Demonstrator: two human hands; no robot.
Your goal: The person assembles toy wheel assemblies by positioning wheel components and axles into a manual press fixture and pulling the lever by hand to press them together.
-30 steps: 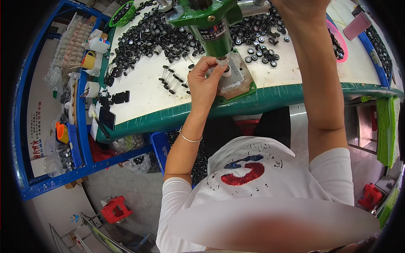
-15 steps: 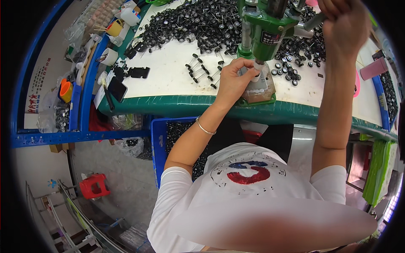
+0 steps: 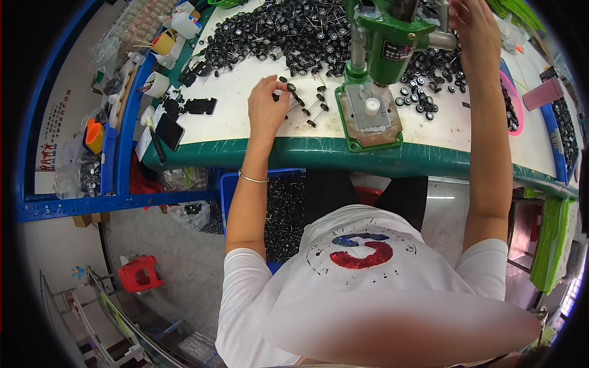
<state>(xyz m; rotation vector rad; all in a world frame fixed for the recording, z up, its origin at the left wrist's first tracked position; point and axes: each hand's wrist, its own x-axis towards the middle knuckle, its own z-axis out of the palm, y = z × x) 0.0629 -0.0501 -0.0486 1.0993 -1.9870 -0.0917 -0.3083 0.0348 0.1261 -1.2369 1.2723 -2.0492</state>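
My left hand [image 3: 269,104] is over the white tabletop, its fingers closed on a small wheel axle with black wheels [image 3: 291,88]; the fingers partly hide the piece. More wheel axles [image 3: 311,123] lie just to its right. A green hand press [image 3: 392,52] stands at the table's front, its head raised above a white cylindrical holder [image 3: 372,107] on the metal base plate [image 3: 356,121]. At the upper right, my right hand [image 3: 475,37] is curled at the press lever [image 3: 443,15]; the picture's top edge cuts off part of the grip.
A large heap of black wheels on axles [image 3: 270,37] covers the back of the table. Loose wheels [image 3: 420,101] lie right of the press, near a pink basin [image 3: 518,116]. Flat black parts [image 3: 199,106] and a phone [image 3: 169,130] lie at left. A blue bin [image 3: 230,184] stands below the table edge.
My left hand has left the white holder and moved left to the wheel axles. The press head has risen off the holder, and my right hand has shifted up and left with the lever.
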